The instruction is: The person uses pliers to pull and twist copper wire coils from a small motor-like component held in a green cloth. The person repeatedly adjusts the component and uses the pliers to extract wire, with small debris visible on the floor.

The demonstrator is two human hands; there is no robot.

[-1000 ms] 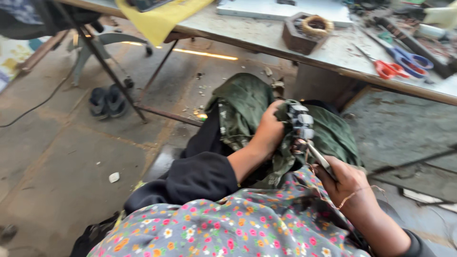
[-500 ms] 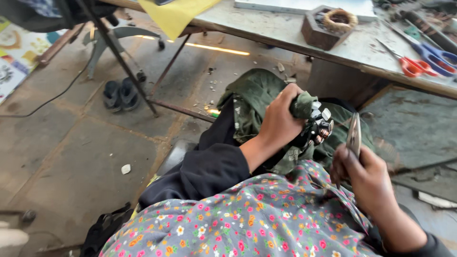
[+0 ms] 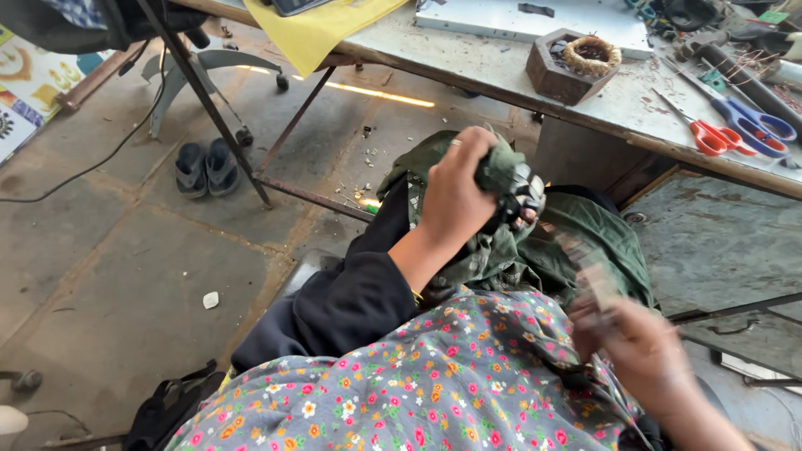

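My left hand is clenched over a fold of dark green cloth wrapped around a small dark metal part with shiny bits, held above my lap. My right hand is blurred at the lower right, apart from the part, and grips a thin greyish tool that points up toward the cloth. What kind of tool it is cannot be made out. A flowered garment covers my lap below both hands.
A grey workbench runs across the top, bearing a wooden hexagonal box with a wire coil, red scissors, blue scissors and a yellow sheet. Sandals lie on the floor at left. A black bag sits at my lower left.
My right hand has drawn back from the metal part, down and to the right, with the thin tool in it. My left hand has kept its grip on the cloth-wrapped part.
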